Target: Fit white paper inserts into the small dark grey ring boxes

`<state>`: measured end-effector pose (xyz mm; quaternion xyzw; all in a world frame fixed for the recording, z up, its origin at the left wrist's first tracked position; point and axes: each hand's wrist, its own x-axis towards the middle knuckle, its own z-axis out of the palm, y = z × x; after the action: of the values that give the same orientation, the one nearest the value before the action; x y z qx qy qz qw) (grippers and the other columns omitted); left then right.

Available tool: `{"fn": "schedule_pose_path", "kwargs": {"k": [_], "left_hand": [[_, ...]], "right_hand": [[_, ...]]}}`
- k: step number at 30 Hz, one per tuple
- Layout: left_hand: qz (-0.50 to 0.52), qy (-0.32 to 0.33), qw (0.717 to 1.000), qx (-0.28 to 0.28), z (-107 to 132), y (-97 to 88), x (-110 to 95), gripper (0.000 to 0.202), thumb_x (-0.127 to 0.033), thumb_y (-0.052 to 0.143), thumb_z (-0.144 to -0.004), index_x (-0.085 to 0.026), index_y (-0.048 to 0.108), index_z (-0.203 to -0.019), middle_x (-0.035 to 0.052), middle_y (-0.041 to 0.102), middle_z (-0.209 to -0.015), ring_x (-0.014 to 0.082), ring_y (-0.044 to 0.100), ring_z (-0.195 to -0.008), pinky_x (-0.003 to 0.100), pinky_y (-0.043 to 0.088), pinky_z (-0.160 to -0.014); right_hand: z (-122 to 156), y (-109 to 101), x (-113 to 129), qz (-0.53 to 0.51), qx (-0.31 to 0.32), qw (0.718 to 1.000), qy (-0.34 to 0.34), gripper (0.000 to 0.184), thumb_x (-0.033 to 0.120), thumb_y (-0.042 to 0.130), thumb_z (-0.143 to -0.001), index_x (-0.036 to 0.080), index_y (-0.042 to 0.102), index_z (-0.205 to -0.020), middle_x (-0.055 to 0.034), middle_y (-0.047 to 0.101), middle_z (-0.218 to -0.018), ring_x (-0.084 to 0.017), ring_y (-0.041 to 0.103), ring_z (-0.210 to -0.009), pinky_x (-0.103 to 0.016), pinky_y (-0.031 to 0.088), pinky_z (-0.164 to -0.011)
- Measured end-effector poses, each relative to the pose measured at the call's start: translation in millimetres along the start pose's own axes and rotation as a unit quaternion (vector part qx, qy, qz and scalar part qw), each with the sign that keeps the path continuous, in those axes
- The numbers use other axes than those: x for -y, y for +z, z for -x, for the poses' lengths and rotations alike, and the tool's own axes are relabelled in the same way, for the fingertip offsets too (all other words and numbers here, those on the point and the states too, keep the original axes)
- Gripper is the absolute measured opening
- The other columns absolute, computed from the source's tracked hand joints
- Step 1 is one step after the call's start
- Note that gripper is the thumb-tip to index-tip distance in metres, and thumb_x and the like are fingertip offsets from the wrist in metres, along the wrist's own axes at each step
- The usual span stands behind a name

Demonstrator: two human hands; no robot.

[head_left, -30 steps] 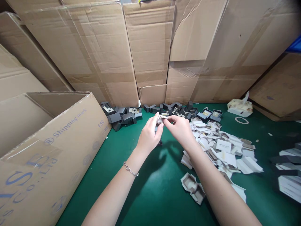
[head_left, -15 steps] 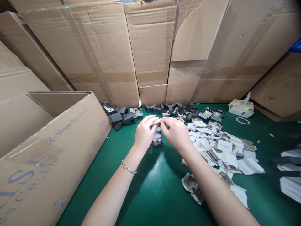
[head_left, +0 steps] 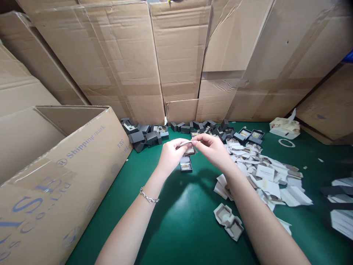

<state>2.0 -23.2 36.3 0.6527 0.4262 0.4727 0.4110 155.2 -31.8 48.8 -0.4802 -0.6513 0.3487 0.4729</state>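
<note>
Standing far to the left of the fingers, a large open carton (head_left: 63,173) printed "Shipping mark" rests on the green worktop (head_left: 176,221). Beyond the fingers, against the cardboard wall (head_left: 179,55), lies a row of dark grey small boxes (head_left: 145,135). The left hand (head_left: 172,156), a bracelet (head_left: 148,197) at its wrist, has its fingers (head_left: 180,141) pinched on the left end of a small pale card insert (head_left: 189,148), held just above the worktop. Directly below the fingers sits an open small grey box (head_left: 185,165) on the worktop. The right hand (head_left: 213,151) meets the left, its fingers (head_left: 199,139) gripping the right end of the same insert. To the right of the fingers spreads a heap of white paper slips (head_left: 261,173), and nearer the person lies a loose moulded tray (head_left: 228,221). Far right, near the wall, sits a cream packet (head_left: 285,127).
</note>
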Motion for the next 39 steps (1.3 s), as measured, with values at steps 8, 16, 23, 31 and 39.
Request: {"fn": "schedule_pose_path", "kwargs": {"k": [8, 16, 23, 31, 39], "left_hand": [[-0.008, 0.015, 1.0, 0.007, 2, 4.3, -1, 0.018, -0.031, 0.059, -0.077, -0.016, 0.069, -0.078, 0.0045, 0.069, -0.084, 0.0179, 0.061, -0.081, 0.026, 0.047, -0.072], [0.057, -0.02, 0.998, -0.027, 0, 3.8, 0, 0.026, -0.039, 0.062, -0.075, -0.015, 0.068, -0.083, 0.0031, 0.067, -0.078, 0.0138, 0.059, -0.07, 0.023, 0.045, -0.063], [0.047, 0.016, 0.997, -0.054, 0, 3.0, 3, 0.023, -0.037, 0.06, -0.078, -0.016, 0.068, -0.084, 0.0039, 0.068, -0.082, 0.0157, 0.061, -0.076, 0.025, 0.049, -0.068], [-0.004, 0.067, 0.995, -0.077, 1, 7.2, 10, 0.021, -0.033, 0.054, -0.083, -0.019, 0.067, -0.091, 0.0064, 0.067, -0.095, 0.0189, 0.063, -0.088, 0.031, 0.052, -0.079], [-0.106, 0.123, 0.982, -0.1, 2, 9.9, 6, 0.022, -0.021, 0.055, -0.081, -0.02, 0.063, -0.101, 0.0041, 0.065, -0.095, 0.0154, 0.061, -0.084, 0.027, 0.051, -0.071]], "right_hand": [[-3, 5, -7, -0.084, 0.006, 0.996, -0.002, 0.024, 0.041, 0.058, -0.073, 0.018, 0.055, -0.07, 0.0034, 0.05, -0.063, -0.01, 0.045, -0.058, -0.024, 0.037, -0.055], [-5, 4, -4, -0.158, 0.001, 0.986, 0.054, 0.029, 0.044, 0.065, -0.068, 0.018, 0.063, -0.081, 0.0003, 0.06, -0.074, -0.009, 0.05, -0.06, -0.025, 0.043, -0.06], [0, 4, -2, -0.026, -0.044, 0.998, -0.021, 0.021, 0.038, 0.065, -0.072, 0.018, 0.066, -0.079, -0.0024, 0.066, -0.078, -0.013, 0.056, -0.065, -0.027, 0.046, -0.063], [8, 13, 4, 0.175, -0.128, 0.962, -0.166, 0.012, 0.024, 0.055, -0.08, 0.022, 0.067, -0.077, -0.0018, 0.068, -0.079, -0.016, 0.059, -0.074, -0.029, 0.047, -0.069], [4, 9, -3, 0.246, -0.225, 0.917, -0.218, 0.011, 0.022, 0.054, -0.08, 0.022, 0.063, -0.074, -0.0034, 0.067, -0.082, -0.018, 0.06, -0.081, -0.032, 0.046, -0.076]]}}
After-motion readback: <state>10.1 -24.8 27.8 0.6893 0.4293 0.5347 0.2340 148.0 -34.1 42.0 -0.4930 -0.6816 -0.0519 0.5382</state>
